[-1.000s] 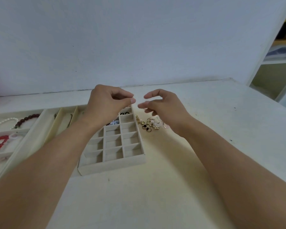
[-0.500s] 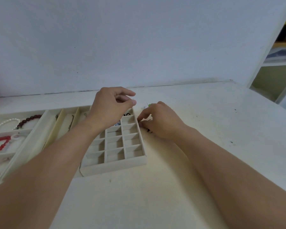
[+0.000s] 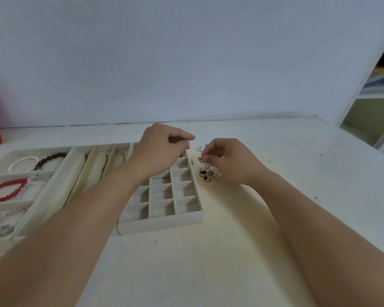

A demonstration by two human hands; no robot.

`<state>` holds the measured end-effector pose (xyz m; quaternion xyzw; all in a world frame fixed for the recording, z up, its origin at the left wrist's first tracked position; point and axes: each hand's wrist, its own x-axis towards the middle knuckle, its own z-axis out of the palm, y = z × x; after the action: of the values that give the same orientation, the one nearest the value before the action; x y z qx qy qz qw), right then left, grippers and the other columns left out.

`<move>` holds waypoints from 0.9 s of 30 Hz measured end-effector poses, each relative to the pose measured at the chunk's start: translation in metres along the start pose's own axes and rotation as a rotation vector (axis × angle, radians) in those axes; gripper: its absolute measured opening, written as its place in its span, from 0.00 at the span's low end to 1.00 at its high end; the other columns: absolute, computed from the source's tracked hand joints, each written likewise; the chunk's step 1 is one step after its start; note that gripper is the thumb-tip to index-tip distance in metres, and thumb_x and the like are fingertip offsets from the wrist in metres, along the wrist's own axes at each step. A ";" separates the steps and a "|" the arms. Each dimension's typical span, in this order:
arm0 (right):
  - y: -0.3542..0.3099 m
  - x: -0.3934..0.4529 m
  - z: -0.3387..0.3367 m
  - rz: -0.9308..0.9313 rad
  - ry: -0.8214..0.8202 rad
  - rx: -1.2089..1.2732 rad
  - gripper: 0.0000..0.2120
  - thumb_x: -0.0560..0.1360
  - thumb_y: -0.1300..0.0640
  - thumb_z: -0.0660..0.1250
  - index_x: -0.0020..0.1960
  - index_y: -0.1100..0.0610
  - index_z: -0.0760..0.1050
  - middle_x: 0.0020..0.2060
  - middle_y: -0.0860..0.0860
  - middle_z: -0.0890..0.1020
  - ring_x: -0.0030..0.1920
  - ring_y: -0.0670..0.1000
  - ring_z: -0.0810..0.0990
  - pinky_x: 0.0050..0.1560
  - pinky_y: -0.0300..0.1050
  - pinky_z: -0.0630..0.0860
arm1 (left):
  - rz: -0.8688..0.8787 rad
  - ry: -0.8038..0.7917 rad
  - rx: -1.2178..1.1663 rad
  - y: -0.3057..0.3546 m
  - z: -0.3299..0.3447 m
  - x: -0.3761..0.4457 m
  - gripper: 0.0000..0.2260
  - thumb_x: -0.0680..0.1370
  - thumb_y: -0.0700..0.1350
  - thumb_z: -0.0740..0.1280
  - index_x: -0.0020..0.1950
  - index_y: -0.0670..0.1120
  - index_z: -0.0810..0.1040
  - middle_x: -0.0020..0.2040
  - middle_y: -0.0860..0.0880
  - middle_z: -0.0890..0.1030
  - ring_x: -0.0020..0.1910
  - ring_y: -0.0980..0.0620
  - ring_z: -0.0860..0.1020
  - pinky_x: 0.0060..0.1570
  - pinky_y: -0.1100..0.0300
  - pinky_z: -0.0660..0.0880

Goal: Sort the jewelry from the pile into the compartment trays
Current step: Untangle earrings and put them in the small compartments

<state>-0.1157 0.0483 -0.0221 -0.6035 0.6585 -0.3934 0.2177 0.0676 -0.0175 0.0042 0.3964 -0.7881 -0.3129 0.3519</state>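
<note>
Gold-toned and tiny, the jewelry pile [image 3: 210,173] lies just beside the compartment tray [image 3: 164,196]'s right edge, mid-tabletop [image 3: 275,151]; the right hand [image 3: 228,161] pinches one small piece [image 3: 201,160] above it, the left hand [image 3: 159,149] curls, contents unclear—light, slippery, probably best pinched fingertip-wise.

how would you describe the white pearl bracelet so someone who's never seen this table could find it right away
Start at the large beige tray at the table's left edge and go to its far-left compartment, the one nearest the wall. The white pearl bracelet lies there as an open loop, beside a dark red bead bracelet. It is the only white strand; the neighbouring beads are dark red, and the bracelet one compartment nearer is bright red.
</note>
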 end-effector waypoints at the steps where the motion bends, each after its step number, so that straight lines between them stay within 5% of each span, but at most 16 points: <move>1: -0.002 -0.001 -0.001 0.017 0.010 0.066 0.03 0.77 0.57 0.71 0.44 0.53 0.80 0.41 0.46 0.87 0.44 0.47 0.84 0.41 0.40 0.77 | 0.000 -0.003 0.005 0.001 0.000 -0.001 0.09 0.77 0.41 0.71 0.52 0.53 0.87 0.43 0.56 0.86 0.46 0.59 0.83 0.54 0.61 0.79; 3: -0.005 -0.002 -0.004 0.079 0.015 0.207 0.03 0.77 0.58 0.70 0.45 0.55 0.80 0.42 0.48 0.87 0.42 0.48 0.82 0.30 0.37 0.71 | -0.006 -0.017 0.018 0.003 -0.001 -0.001 0.09 0.78 0.41 0.71 0.51 0.54 0.87 0.42 0.57 0.86 0.42 0.63 0.82 0.45 0.66 0.77; 6: -0.007 -0.002 -0.008 0.148 -0.027 0.331 0.03 0.78 0.55 0.70 0.47 0.55 0.81 0.46 0.48 0.87 0.46 0.47 0.81 0.39 0.47 0.70 | -0.012 -0.061 0.018 0.002 0.000 -0.001 0.07 0.77 0.43 0.73 0.51 0.52 0.88 0.41 0.58 0.85 0.30 0.69 0.77 0.33 0.75 0.69; 8: -0.006 -0.001 -0.009 0.157 -0.041 0.382 0.04 0.77 0.55 0.71 0.47 0.55 0.82 0.46 0.49 0.87 0.47 0.48 0.81 0.46 0.52 0.70 | -0.004 -0.080 0.020 0.001 0.001 -0.001 0.06 0.75 0.47 0.76 0.50 0.53 0.88 0.41 0.58 0.85 0.33 0.68 0.79 0.35 0.75 0.70; 11: -0.009 -0.001 -0.008 0.171 -0.049 0.460 0.02 0.78 0.58 0.71 0.46 0.55 0.81 0.43 0.50 0.85 0.44 0.48 0.81 0.46 0.46 0.70 | 0.006 -0.102 0.026 0.000 0.003 -0.001 0.06 0.72 0.50 0.78 0.48 0.54 0.88 0.40 0.56 0.86 0.42 0.60 0.83 0.44 0.64 0.79; 16: -0.010 -0.004 -0.007 0.193 -0.092 0.462 0.04 0.79 0.60 0.69 0.52 0.58 0.81 0.46 0.55 0.86 0.42 0.50 0.80 0.42 0.43 0.70 | 0.032 -0.104 0.055 -0.001 0.006 -0.001 0.01 0.72 0.49 0.78 0.43 0.55 0.88 0.35 0.58 0.84 0.31 0.64 0.77 0.33 0.73 0.69; 23: -0.014 -0.011 -0.008 0.111 -0.117 0.320 0.12 0.74 0.49 0.75 0.54 0.54 0.82 0.44 0.50 0.87 0.38 0.45 0.80 0.36 0.37 0.71 | -0.005 -0.089 0.084 0.000 0.006 -0.002 0.02 0.75 0.49 0.75 0.43 0.55 0.87 0.37 0.57 0.85 0.37 0.60 0.80 0.38 0.65 0.74; 27: -0.014 -0.011 -0.006 0.087 -0.078 0.271 0.08 0.75 0.53 0.74 0.53 0.53 0.82 0.42 0.48 0.88 0.38 0.45 0.81 0.37 0.38 0.72 | -0.037 -0.083 0.161 -0.003 0.007 -0.001 0.04 0.77 0.48 0.73 0.45 0.54 0.88 0.35 0.60 0.81 0.33 0.64 0.76 0.36 0.69 0.68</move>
<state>-0.1101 0.0611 -0.0095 -0.5544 0.6159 -0.4451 0.3393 0.0631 -0.0167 -0.0022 0.4246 -0.8171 -0.2712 0.2801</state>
